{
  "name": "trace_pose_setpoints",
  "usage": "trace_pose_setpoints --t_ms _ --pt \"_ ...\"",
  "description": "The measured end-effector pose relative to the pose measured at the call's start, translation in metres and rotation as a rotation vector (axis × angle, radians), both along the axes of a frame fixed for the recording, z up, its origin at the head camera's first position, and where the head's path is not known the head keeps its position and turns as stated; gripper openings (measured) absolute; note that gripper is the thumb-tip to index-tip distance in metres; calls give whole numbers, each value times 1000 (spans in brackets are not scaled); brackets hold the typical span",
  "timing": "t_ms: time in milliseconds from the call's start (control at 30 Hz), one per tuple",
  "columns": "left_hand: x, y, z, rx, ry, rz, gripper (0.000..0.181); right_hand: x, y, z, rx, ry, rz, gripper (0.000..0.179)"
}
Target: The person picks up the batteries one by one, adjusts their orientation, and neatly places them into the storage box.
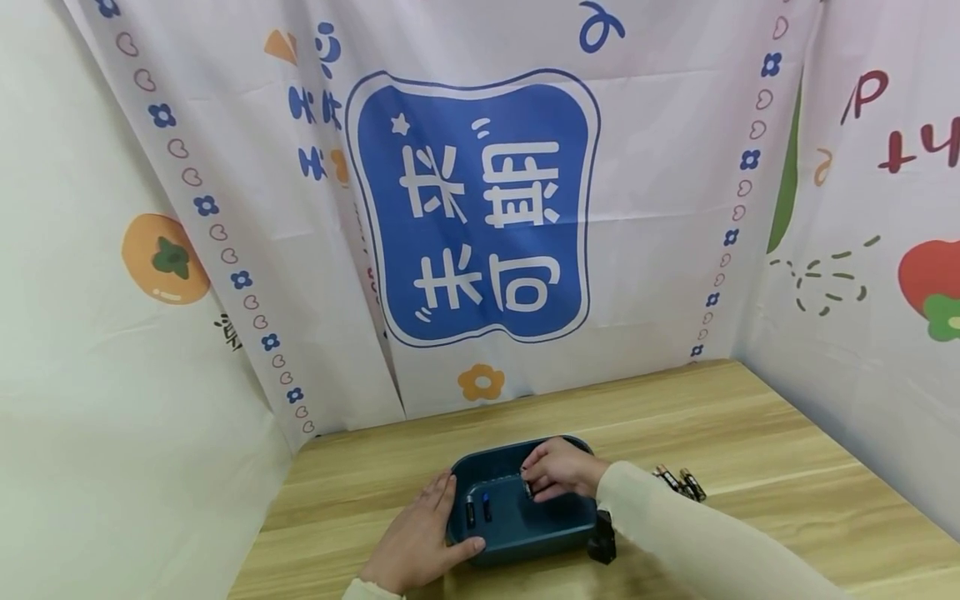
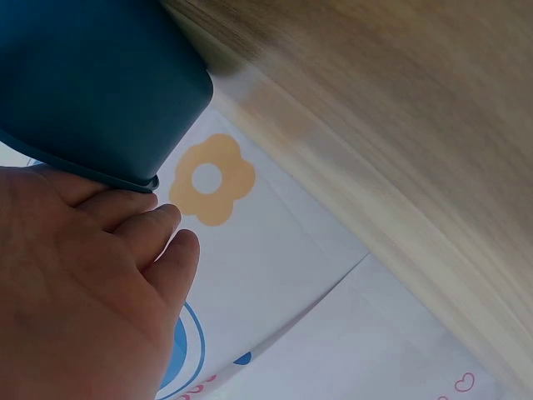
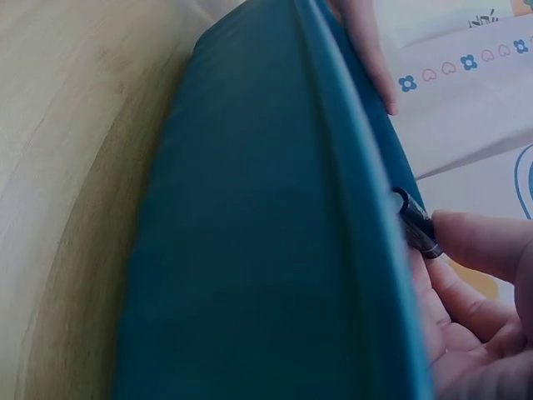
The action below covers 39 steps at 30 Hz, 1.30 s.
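Note:
A dark teal plastic bin (image 1: 525,542) stands on the table. Against its left end my left hand (image 1: 422,533) rests, fingers lying along the rim and thumb at the near corner. In the left wrist view those fingers (image 2: 171,237) touch the bin's rim. Over the inside of the bin my right hand (image 1: 561,468) pinches a dark battery (image 3: 416,223) between thumb and fingers. On the bin floor, near the left end, lie a black battery (image 1: 470,512) and a blue one (image 1: 487,507), side by side and apart.
Several black batteries (image 1: 682,483) lie on the wooden table (image 1: 360,467) to the right of the bin, partly behind the right sleeve (image 1: 675,517). A black wrist device (image 1: 602,537) shows beside the bin's near right corner. Printed cloth (image 1: 660,275) hangs behind the table.

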<state>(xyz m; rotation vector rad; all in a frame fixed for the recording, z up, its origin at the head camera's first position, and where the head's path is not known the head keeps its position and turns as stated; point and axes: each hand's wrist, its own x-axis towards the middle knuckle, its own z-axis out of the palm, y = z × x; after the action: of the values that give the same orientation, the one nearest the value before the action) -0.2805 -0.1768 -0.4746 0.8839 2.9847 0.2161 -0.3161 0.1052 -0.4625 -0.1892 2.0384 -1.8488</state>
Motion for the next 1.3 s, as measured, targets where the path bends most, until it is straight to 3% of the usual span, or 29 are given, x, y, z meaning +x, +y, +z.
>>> trace_pose_setpoints --t_ms 600,1300 --pt "-1 -1 -1 -10 -5 4 104 -4 -23 -1 60 -18 28 19" --pt "-3 0 0 -10 -26 6 104 -15 -52 -10 250 10 0 6"
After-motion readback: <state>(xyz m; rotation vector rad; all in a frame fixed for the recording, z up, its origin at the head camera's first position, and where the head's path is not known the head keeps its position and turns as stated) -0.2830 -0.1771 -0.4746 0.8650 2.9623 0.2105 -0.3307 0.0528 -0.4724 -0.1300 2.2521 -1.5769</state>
